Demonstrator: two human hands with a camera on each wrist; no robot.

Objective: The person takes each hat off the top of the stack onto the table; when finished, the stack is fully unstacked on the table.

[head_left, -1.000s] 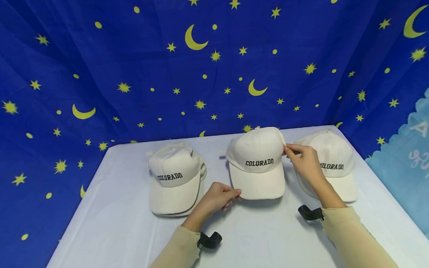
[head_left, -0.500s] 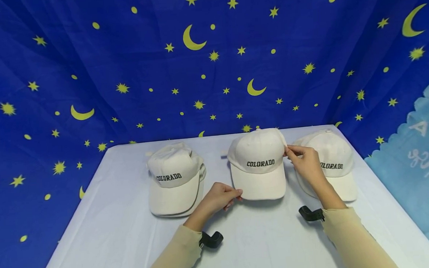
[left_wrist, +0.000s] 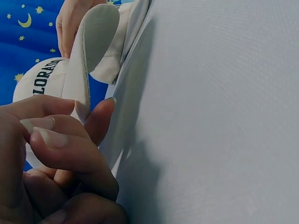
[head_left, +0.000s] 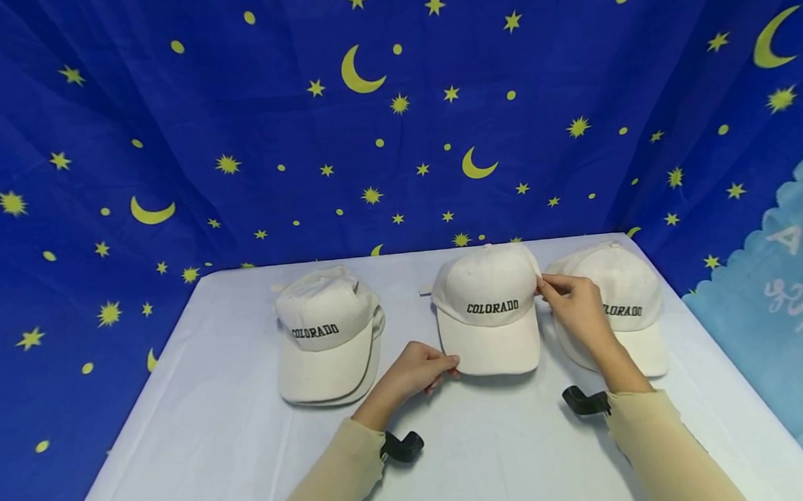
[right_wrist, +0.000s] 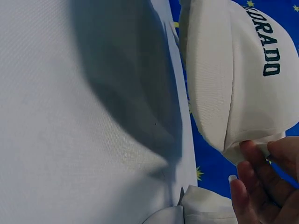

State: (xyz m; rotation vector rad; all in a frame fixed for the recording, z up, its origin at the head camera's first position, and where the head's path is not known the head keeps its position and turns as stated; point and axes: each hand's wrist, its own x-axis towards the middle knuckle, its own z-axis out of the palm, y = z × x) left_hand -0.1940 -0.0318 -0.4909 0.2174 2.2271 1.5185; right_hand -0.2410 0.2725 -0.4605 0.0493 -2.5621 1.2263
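Note:
Both hands hold a cream baseball cap lettered COLORADO, its brim toward me, in the middle of the head view. My left hand pinches the left corner of the brim between thumb and finger. At the right side of the crown, my right hand pinches the cap's edge. The left wrist view shows the brim edge-on between the fingers, raised off the cloth. In the right wrist view the lower edge of the crown sits between thumb and fingers.
Left of the held cap lies a stack of matching caps. Another cream cap lies on the right, partly behind my right hand. A white cloth covers the table. A blue curtain with stars and moons hangs behind.
The held cap has shifted slightly right and a little toward me, both hands moving with it and keeping their pinch. The other caps stay where they were.

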